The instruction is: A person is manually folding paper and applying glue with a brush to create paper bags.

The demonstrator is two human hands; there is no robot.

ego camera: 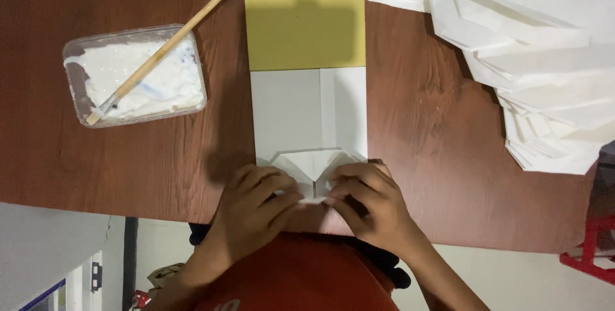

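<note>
A folded white paper piece (pixel 310 119) lies on the brown wooden table (pixel 423 131), its near end creased into angled flaps. My left hand (pixel 253 212) presses down on the left flap with bent fingers. My right hand (pixel 371 205) presses the right flap, its fingertips meeting the left hand's near the centre seam. Both hands rest at the table's near edge and cover the paper's lowest part.
A yellow sheet (pixel 306 16) lies beyond the white paper. A clear plastic tub of white paste (pixel 136 75) with a wooden-handled brush (pixel 168 45) across it sits at the left. A fanned stack of folded white paper pieces (pixel 544 61) fills the right.
</note>
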